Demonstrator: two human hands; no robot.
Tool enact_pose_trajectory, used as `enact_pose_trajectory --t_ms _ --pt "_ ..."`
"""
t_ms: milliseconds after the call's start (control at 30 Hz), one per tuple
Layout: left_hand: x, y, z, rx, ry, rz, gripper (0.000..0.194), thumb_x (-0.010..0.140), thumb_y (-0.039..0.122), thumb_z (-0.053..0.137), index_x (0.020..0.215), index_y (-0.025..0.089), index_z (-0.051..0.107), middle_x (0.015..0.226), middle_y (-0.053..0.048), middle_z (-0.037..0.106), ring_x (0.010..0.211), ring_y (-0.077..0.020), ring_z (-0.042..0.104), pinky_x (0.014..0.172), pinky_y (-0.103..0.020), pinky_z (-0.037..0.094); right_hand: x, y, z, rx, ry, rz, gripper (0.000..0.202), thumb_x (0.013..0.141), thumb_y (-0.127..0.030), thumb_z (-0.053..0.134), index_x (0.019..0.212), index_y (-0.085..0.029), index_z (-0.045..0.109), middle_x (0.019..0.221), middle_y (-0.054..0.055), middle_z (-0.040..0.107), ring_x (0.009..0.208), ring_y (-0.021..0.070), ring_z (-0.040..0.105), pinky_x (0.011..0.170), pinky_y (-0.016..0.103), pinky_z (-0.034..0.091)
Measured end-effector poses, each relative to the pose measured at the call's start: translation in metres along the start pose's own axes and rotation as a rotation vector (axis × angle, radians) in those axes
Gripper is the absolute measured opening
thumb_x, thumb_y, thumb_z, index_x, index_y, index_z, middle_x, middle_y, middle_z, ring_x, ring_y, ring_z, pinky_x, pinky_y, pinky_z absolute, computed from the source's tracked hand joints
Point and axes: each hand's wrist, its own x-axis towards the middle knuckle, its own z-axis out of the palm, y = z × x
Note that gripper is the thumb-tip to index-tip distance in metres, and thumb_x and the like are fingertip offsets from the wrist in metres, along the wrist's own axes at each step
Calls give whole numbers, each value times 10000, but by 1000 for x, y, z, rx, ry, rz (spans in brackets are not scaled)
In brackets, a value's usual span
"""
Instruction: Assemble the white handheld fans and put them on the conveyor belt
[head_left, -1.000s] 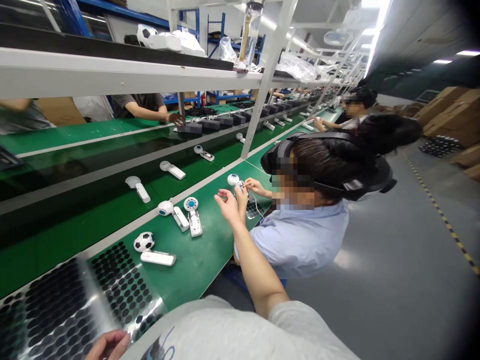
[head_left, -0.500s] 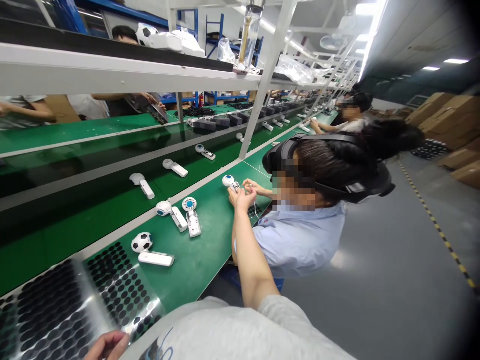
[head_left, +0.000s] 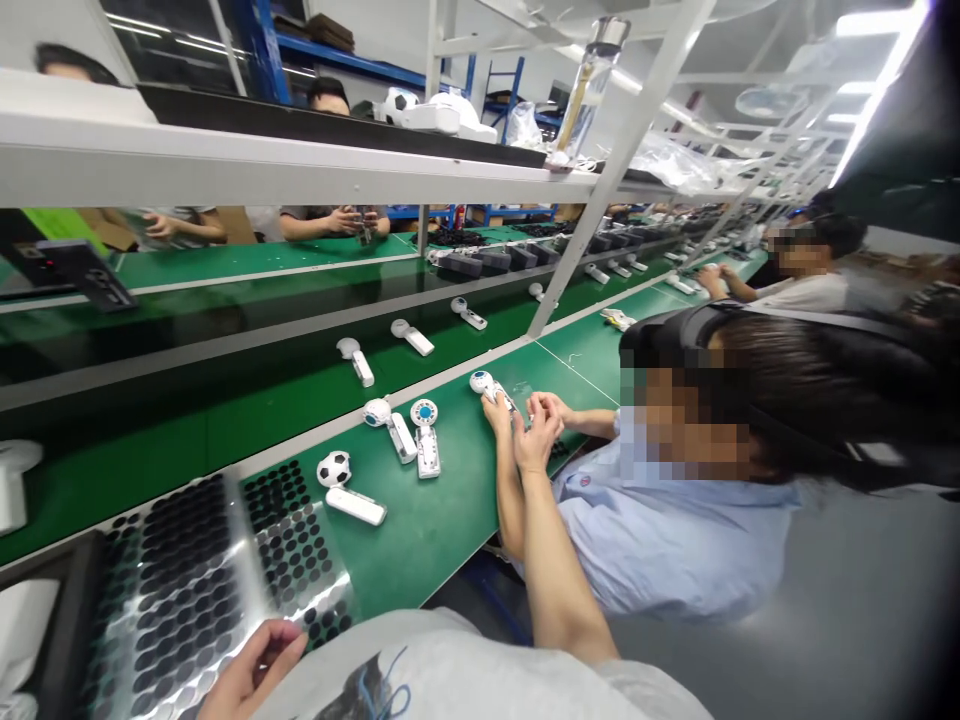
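Note:
My left hand (head_left: 259,665) is low at the left, by the near edge of a clear sheet of black round stickers (head_left: 304,550); thumb and fingertips meet, and whatever they hold is too small to tell. My right hand (head_left: 537,438) reaches forward with fingers apart and nothing visible in them. It is close beside the hands of a person in a blue shirt (head_left: 675,540), who holds a white fan (head_left: 484,383) with an opened handle. On the green table (head_left: 450,520) lie a football-patterned fan (head_left: 355,505), a fan with a closed handle (head_left: 402,437) and one with exposed insides (head_left: 428,450).
Several white fans lie on the dark green belt (head_left: 300,390) behind the table. A slanted white post (head_left: 600,210) holds up a shelf (head_left: 300,165) with a bottle (head_left: 592,90). A dark tray (head_left: 82,600) with white parts stands at the left. Other people are at work beyond.
The view has turned left, bringing in the dark tray. My right hand has drawn slightly away from the fan, its fingers more spread. My left hand shows more fully.

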Motion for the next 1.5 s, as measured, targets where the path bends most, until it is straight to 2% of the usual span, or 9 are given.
enact_pose_trajectory --t_ms 300,467,533,800,967,1167,1267,1367,1500 --pt "-9 3 4 7 -48 49 443 615 680 498 671 242 536 599 18 517 527 -153 482 491 -257 391 -1 -6 -24 46 16 -120 373 876 -347 327 1040 -159 604 1213 164 497 1172 288 385 961 509 266" --pt "-9 6 6 136 -122 145 416 658 627 504 694 215 544 620 9 543 593 -161 526 585 -254 429 -11 -36 -50 146 -152 -215 340 887 -334 306 965 -193 606 938 75 645 933 198 572 887 383 396" --pt "-3 16 5 190 -179 185 387 662 595 523 710 213 559 657 1 571 634 -173 544 625 -262 439 -17 -49 -55 194 -222 -208 350 897 -332 279 1002 -204 587 940 72 638 896 186 580 844 356 426" --pt "64 76 24 139 -121 242 314 638 467 608 757 181 556 741 -25 581 710 -181 540 672 -292 436 -39 -57 -50 486 -527 -9 385 907 -334 252 1097 -196 557 1045 100 592 999 214 533 875 396 401" --pt "139 105 58 -157 -67 -74 292 574 311 703 769 152 555 778 -42 578 760 -171 551 628 -261 451 -60 -58 -49 583 -536 33 275 893 -293 347 1030 -217 573 977 79 594 942 199 535 855 367 406" --pt "222 116 92 -132 34 -229 169 694 281 600 722 148 499 768 -89 577 702 -174 569 639 -326 478 -75 -50 -63 653 -646 134 222 873 -290 406 986 -262 595 936 63 596 883 204 557 800 347 432" --pt "231 114 105 -44 134 -181 185 680 304 606 715 157 499 763 -89 574 756 -209 571 655 -338 465 -84 -38 -69 702 -701 194 215 860 -311 429 985 -295 603 875 47 609 771 202 578 716 345 461" --pt "222 112 118 66 227 -8 211 657 328 613 735 162 509 810 -84 568 879 -252 547 744 -362 433 -95 -29 -74 735 -767 216 209 850 -315 442 978 -311 607 836 38 612 695 195 575 664 340 466" --pt "222 127 126 168 193 246 222 556 284 681 702 172 557 856 -77 558 1014 -291 479 896 -386 347 -106 -29 -69 743 -806 306 221 853 -346 421 983 -291 591 768 33 599 678 195 563 632 328 458"
